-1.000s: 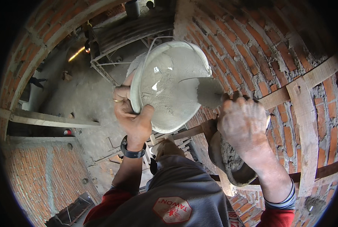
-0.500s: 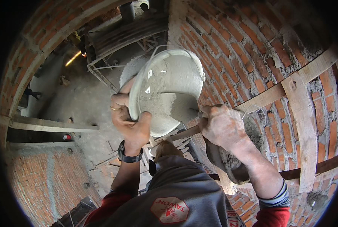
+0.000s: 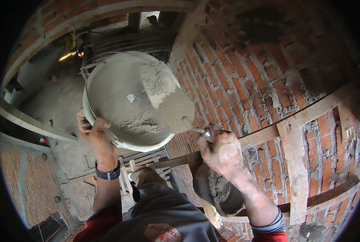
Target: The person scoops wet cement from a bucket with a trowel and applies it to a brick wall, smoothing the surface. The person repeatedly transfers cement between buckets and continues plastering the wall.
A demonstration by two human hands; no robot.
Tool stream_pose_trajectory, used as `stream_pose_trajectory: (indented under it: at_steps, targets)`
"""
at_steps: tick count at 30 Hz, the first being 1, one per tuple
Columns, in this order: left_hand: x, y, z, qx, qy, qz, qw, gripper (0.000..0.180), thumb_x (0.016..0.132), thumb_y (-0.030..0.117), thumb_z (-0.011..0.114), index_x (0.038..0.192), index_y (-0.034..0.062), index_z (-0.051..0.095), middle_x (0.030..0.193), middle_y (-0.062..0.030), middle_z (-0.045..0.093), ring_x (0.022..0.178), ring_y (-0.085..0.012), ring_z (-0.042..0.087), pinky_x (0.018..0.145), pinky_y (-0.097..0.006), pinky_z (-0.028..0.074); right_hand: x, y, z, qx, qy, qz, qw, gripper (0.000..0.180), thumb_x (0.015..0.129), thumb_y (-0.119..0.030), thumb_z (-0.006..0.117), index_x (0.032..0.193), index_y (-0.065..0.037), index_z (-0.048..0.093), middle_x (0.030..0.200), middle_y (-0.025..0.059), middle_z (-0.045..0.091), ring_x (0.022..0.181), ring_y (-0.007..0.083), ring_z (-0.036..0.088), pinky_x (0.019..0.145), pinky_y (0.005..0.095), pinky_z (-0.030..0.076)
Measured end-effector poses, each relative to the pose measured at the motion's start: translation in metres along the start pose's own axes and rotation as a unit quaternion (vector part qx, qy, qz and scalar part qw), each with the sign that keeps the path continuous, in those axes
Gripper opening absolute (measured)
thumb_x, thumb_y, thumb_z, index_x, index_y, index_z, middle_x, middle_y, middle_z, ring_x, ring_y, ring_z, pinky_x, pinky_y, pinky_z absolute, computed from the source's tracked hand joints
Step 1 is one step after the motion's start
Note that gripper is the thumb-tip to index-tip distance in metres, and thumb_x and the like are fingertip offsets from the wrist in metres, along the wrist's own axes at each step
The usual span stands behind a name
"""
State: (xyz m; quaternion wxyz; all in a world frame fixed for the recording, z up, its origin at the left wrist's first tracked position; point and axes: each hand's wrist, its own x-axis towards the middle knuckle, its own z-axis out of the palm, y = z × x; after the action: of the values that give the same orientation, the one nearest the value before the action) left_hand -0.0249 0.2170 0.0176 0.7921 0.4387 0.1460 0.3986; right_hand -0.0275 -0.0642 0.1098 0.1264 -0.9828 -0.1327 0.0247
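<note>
My left hand (image 3: pixel 97 139) is closed on the rim of a pale round bucket (image 3: pixel 92 90), its thumb over the edge. Grey mortar (image 3: pixel 127 101) coats the inside, with a small white scrap (image 3: pixel 133 98) on it. In my right hand (image 3: pixel 222 151) is the handle of a trowel (image 3: pixel 174 109). Its broad blade, smeared with mortar, lies across the bucket's right side, over the rim. Whether the blade touches the bucket inside I cannot tell. Below my right wrist sits a dark bucket (image 3: pixel 200 183) containing rough grey mortar, partly hidden by my forearm.
A brick wall (image 3: pixel 244 80) rises on the right, with wooden planks (image 3: pixel 292 161) fixed along it. Far below lies a grey floor (image 3: pixel 47 105) with timber pieces. A concrete beam (image 3: pixel 35 121) crosses at left. My shoe (image 3: pixel 147 176) stands near a wooden bar.
The pale bucket has moved left and turned so its inside faces me more. From within it, the trowel blade has come up to the right rim, showing mortar on it.
</note>
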Motion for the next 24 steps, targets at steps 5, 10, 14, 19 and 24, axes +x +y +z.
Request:
stream_pose_trajectory:
  at_steps: [5,10,14,19,24]
  targets:
    - [0.003,-0.019,-0.021,0.021,0.051,-0.024,0.998,0.03,0.071,-0.011,0.053,0.095,0.0077,0.055,0.085,0.001,0.051,0.075,-0.0086,0.044,0.072,-0.023,0.04,0.025,-0.002,-0.001,0.001,-0.002,0.028,1.0,0.036,0.096,-0.03,0.062,0.107,0.005,0.065,0.078,0.0244,0.071,0.076,0.04,0.074,0.069,0.0474,0.062]
    - [0.011,-0.06,-0.062,0.058,0.056,-0.064,0.995,0.029,0.072,-0.011,0.053,0.092,0.0101,0.054,0.086,0.0015,0.05,0.075,-0.0098,0.044,0.073,-0.024,0.039,0.05,0.009,-0.038,-0.013,0.109,-0.007,0.994,0.021,0.093,-0.019,0.066,0.096,0.002,0.064,0.07,0.0213,0.067,0.065,0.0364,0.071,0.063,0.0444,0.058]
    - [0.017,-0.127,-0.113,0.151,0.112,-0.054,0.981,0.025,0.079,-0.01,0.055,0.096,0.0082,0.055,0.088,-0.001,0.054,0.072,-0.0103,0.046,0.069,-0.026,0.04,0.051,-0.013,-0.09,-0.029,0.144,-0.07,0.987,0.024,0.092,-0.021,0.066,0.102,0.001,0.066,0.079,0.0219,0.069,0.07,0.0382,0.071,0.07,0.0474,0.058]
    - [0.01,-0.207,-0.201,0.35,0.221,-0.049,0.909,0.036,0.084,0.004,0.065,0.118,-0.0063,0.057,0.104,-0.0116,0.064,0.083,-0.0208,0.056,0.077,-0.038,0.05,0.054,-0.033,-0.165,0.09,-0.018,-0.068,0.993,0.024,0.089,-0.024,0.073,0.095,-0.001,0.07,0.072,0.0116,0.066,0.059,0.0193,0.067,0.059,0.0344,0.055]
    - [-0.02,-0.227,-0.305,0.404,0.319,-0.12,0.849,0.038,0.074,0.015,0.071,0.104,-0.0066,0.058,0.103,-0.0214,0.067,0.083,-0.03,0.064,0.077,-0.044,0.054,0.127,0.069,-0.206,0.29,-0.149,0.15,0.933,0.043,0.095,-0.035,0.071,0.129,-0.01,0.068,0.09,0.0064,0.071,0.057,0.0121,0.065,0.048,0.022,0.054]
